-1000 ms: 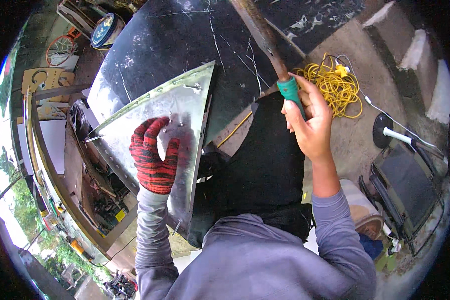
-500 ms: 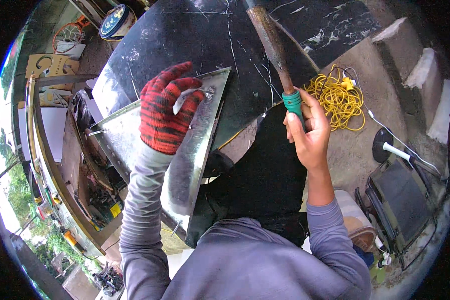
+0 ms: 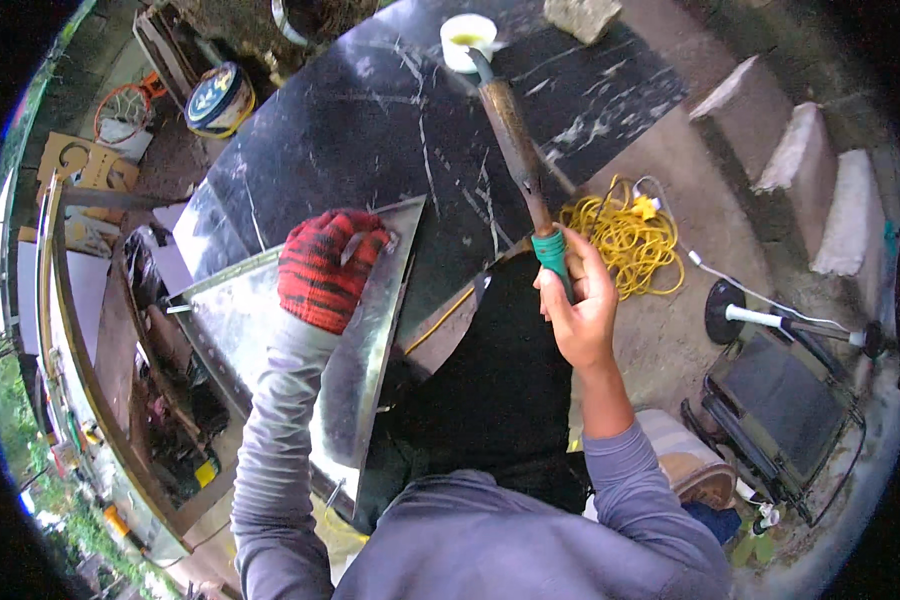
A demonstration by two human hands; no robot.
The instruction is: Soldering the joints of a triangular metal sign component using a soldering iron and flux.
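Note:
My left hand (image 3: 332, 268), in a red and black striped knit glove, is over the bright sheet-metal piece (image 3: 355, 375). Its fingers are curled and drawn together near the sheet's upper edge; what they hold, if anything, is hidden. My bare right hand (image 3: 582, 300) grips the green handle of a soldering iron (image 3: 513, 135) with a long, rusty brown shaft. The iron points away from me, its bent grey tip at the near rim of a small white cup (image 3: 467, 36) with yellowish contents. I cannot tell whether tip and cup touch.
A black, white-veined slab (image 3: 340, 130) lies under the cup and beyond the metal piece. To the right are a tangled yellow cord (image 3: 625, 245), concrete blocks (image 3: 795, 185) and a dark framed panel (image 3: 785, 390). A stone (image 3: 582, 15) and a lidded bucket (image 3: 220, 100) are farther off.
The view has shifted, bringing the white cup and stone into sight. My left fingers, spread before, have curled together over the metal. My right hand keeps its grip on the soldering iron.

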